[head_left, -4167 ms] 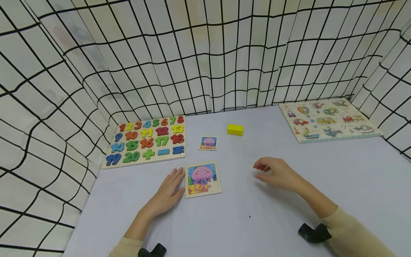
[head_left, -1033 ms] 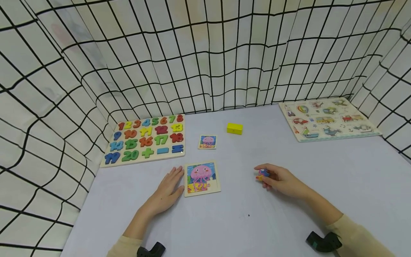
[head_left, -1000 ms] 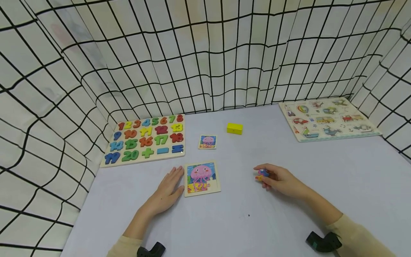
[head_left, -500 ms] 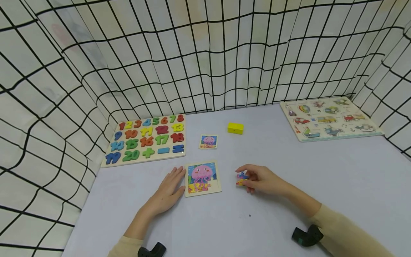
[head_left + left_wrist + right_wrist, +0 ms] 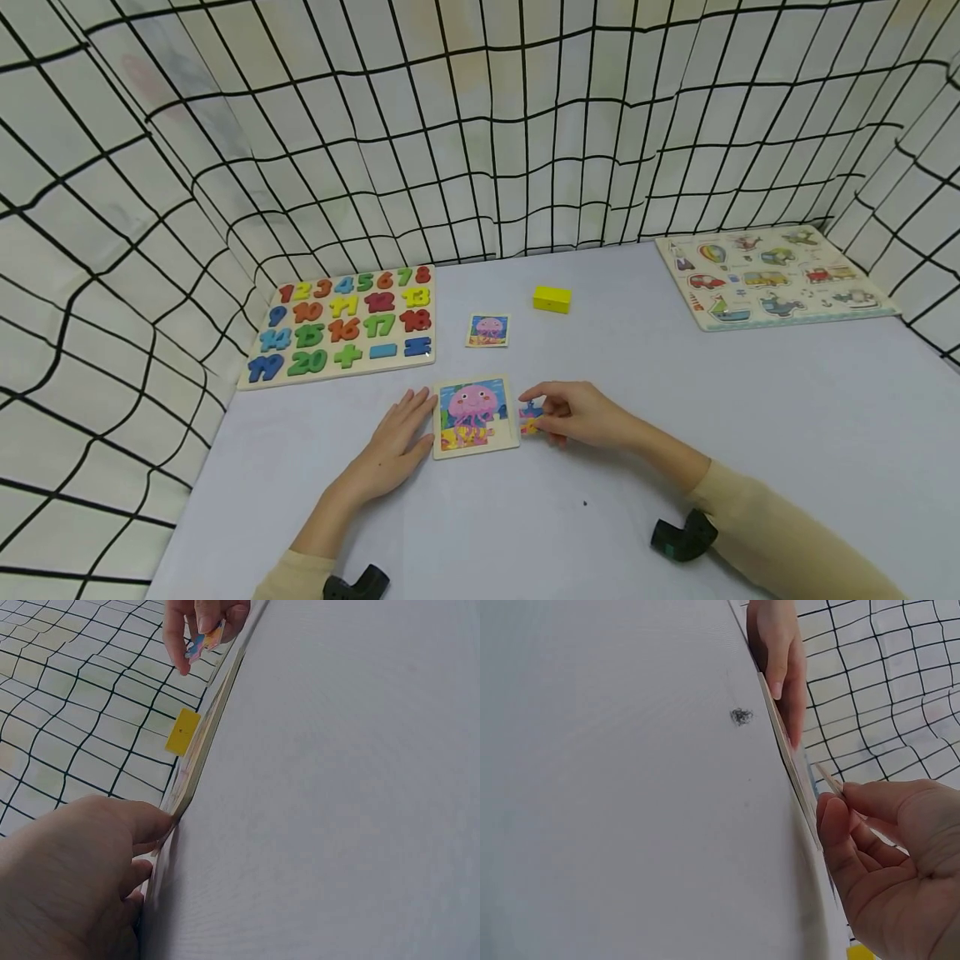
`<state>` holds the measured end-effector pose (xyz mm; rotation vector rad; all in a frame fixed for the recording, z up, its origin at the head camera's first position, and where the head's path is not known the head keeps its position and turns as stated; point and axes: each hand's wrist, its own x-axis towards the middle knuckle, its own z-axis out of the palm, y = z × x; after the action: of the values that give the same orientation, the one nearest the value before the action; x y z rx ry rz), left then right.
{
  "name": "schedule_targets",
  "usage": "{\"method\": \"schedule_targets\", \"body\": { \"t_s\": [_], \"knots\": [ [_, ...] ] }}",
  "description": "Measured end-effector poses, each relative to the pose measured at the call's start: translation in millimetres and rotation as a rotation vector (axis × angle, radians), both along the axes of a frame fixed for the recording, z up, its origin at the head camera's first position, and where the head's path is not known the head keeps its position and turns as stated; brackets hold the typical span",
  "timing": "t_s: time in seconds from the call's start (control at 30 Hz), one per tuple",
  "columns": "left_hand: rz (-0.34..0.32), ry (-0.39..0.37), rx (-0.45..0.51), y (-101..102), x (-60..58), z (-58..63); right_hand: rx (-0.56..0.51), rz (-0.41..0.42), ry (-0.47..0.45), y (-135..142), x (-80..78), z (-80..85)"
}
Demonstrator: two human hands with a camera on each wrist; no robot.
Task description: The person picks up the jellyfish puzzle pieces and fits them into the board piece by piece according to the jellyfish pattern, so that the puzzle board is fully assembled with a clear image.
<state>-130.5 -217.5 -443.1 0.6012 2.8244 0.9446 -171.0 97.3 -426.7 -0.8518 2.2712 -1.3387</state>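
Observation:
A square jellyfish jigsaw puzzle lies in its pale wooden tray on the white table, with a bare gap at its lower right. My left hand lies flat at the tray's left edge, fingers straight, thumb and fingertips at the rim. Just right of the tray, my right hand pinches a blue, pink and yellow jigsaw piece between thumb and fingers. In the right wrist view that piece shows edge-on, close over the tray's side. The fingers hide part of it.
Behind the tray lie a small jellyfish picture card and a yellow block. A number puzzle board sits at the back left, a vehicle puzzle board at the back right. Black netting encloses the table's back and sides.
My right hand was without the piece at first, then held it farther right, and has since carried it left to the tray's right edge. My left hand has stayed in place.

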Motion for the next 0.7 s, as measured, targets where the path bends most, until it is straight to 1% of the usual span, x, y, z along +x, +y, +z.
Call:
{"method": "schedule_targets", "body": {
  "t_s": [0.17,0.43,0.6,0.7],
  "knots": [
    [-0.001,0.003,-0.001,0,0.7,0.7,0.020,0.005,0.005,-10,-1.6,1.2],
    [0.002,-0.010,0.009,2,1.9,2.0,-0.017,0.003,-0.044,-25,-4.6,-0.6],
    [0.009,-0.011,0.004,2,1.2,2.0,-0.041,0.004,-0.056,-32,-8.1,-3.4],
    [0.009,-0.012,-0.001,2,1.1,1.8,-0.031,0.017,-0.053,-36,-9.8,-5.2]
  ]
}}
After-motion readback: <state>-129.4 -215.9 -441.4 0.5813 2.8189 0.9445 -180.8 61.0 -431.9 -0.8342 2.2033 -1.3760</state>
